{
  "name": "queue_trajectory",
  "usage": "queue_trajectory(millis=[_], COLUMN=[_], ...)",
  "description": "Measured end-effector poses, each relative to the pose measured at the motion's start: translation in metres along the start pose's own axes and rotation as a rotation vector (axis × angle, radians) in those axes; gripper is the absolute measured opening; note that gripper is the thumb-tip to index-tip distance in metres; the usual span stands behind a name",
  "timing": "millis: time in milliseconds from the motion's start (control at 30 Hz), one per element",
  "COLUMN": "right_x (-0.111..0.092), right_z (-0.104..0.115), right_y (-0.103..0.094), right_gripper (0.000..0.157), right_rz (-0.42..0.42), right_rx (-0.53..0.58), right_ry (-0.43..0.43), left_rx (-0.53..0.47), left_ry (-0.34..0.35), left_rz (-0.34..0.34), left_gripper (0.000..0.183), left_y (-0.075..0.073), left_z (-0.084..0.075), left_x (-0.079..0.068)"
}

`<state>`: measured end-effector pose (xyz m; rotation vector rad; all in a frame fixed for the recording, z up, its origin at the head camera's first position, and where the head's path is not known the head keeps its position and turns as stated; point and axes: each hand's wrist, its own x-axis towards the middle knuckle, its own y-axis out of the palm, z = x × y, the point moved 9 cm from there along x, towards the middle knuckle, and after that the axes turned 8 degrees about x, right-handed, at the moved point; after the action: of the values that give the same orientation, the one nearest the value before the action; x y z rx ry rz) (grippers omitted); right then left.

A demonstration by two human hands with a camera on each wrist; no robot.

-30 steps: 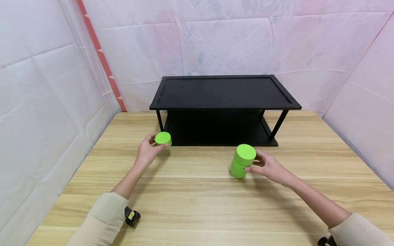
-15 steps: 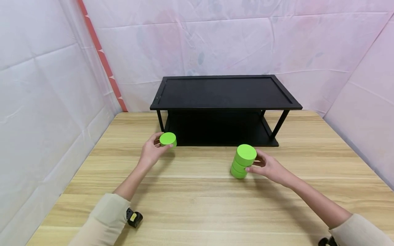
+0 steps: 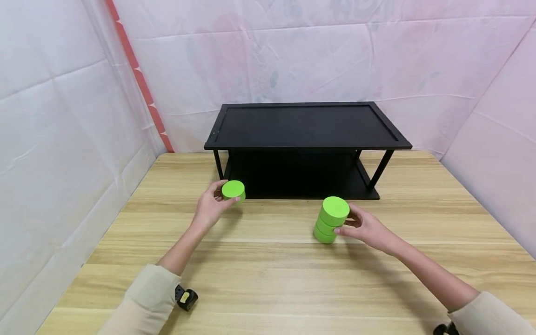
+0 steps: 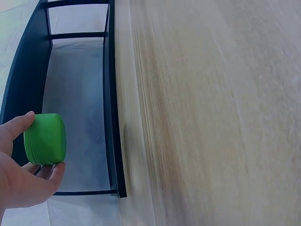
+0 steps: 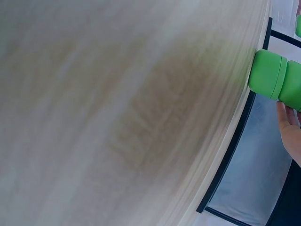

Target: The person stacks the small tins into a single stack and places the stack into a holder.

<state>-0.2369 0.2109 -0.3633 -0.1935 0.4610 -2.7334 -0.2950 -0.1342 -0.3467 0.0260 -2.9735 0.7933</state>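
Observation:
My left hand (image 3: 209, 204) pinches a short green cylinder (image 3: 233, 190) between thumb and fingers, at the front left of the black shelf. Its shadow falls on the table below it. In the left wrist view a thin seam runs round this green cylinder (image 4: 46, 139) near one end. To the right, my right hand (image 3: 363, 227) grips the side of a stack of green cylinders (image 3: 327, 226), thumb in front and fingers behind. The stack stands on the table, leaning slightly in the head view. In the right wrist view its lower green cylinder (image 5: 267, 74) also shows a seam.
A low black two-tier shelf (image 3: 299, 125) stands at the back of the wooden table (image 3: 268, 279), its lower board (image 3: 293, 177) under the top one. White patterned sheets (image 3: 301, 60) hang behind and at both sides. Black wrist cameras (image 3: 187, 299) sit near both cuffs.
My left hand has moved a little to the right with the green cylinder, along the shelf's front edge. The right hand and its stack have stayed in place.

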Motion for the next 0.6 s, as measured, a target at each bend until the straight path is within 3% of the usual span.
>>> queue_trajectory(millis=[600], right_x=[0.0], right_z=[-0.001], right_y=[-0.001], right_gripper=[0.068], right_rz=[-0.002], right_rx=[0.018], right_ry=[0.004], left_rx=[-0.023], left_ry=[0.032], left_rz=[0.046], left_gripper=[0.065], left_y=[0.007], left_z=[-0.013], left_x=[-0.002])
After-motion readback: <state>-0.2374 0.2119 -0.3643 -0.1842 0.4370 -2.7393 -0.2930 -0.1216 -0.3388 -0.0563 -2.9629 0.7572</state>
